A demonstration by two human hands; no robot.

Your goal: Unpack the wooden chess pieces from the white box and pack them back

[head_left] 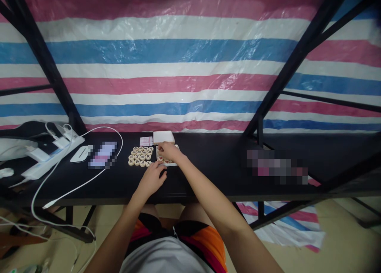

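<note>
Chess discs (140,156) at eleven o'clock from left hand (152,178), grip curled shut; right hand (169,150) on tray (172,164), grip unreadable.

A pink, blue and white striped plastic tarpaulin (178,66) formed the back wall behind slanting black metal frame bars (297,54). A long black tabletop (214,173) stood over a pale beige floor (342,233).

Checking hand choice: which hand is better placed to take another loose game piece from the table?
Probably the left hand: it rests right by the loose pieces, while the right hand is over the white box.
</note>
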